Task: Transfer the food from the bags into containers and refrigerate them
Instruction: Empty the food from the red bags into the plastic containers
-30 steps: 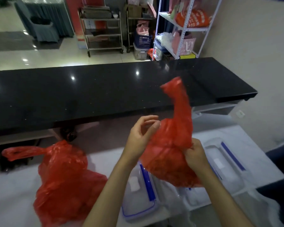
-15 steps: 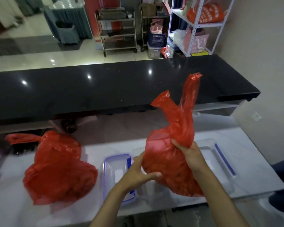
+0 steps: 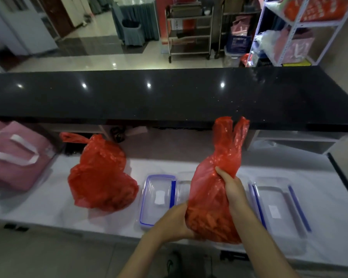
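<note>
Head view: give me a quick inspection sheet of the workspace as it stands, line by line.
Surface: white counter, below a black countertop.
Job's things: held red bag, handles up; second red bag resting on the counter at left; lidded container; another container at right.
Clutter: pink tote bag at far left.
Hands: left hand grips the held bag's lower side; right hand grips its upper side.
Cables: nothing seen.
Surroundings: metal trolley, shelving rack.

Second red bag [image 3: 100,173] left of lid [image 3: 158,199]
</note>
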